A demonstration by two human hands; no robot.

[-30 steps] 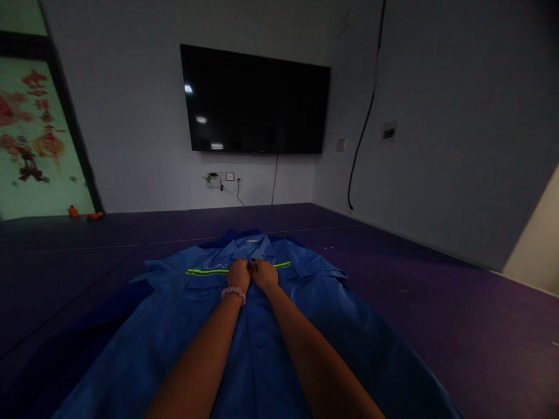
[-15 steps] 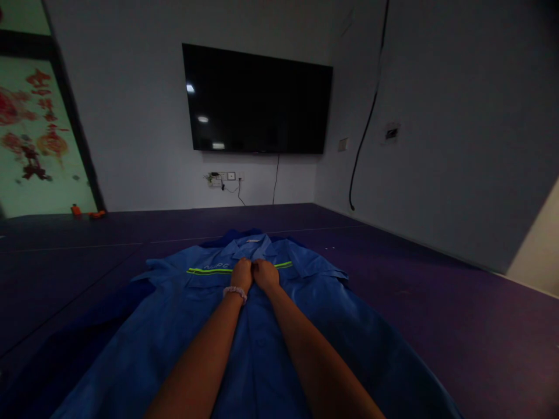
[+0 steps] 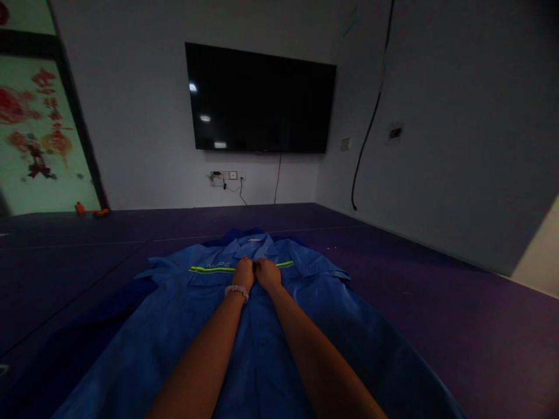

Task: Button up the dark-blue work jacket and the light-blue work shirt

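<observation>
Purple floor (image 3: 414,262) runs toward a far wall-mounted television (image 3: 262,99) as left hand (image 3: 244,273) and right hand (image 3: 268,274) pinch the front of a blue work shirt (image 3: 174,326) spread near.

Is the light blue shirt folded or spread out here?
Spread out: the shirt lies front up, collar at the far end, a sleeve to each side.
</observation>
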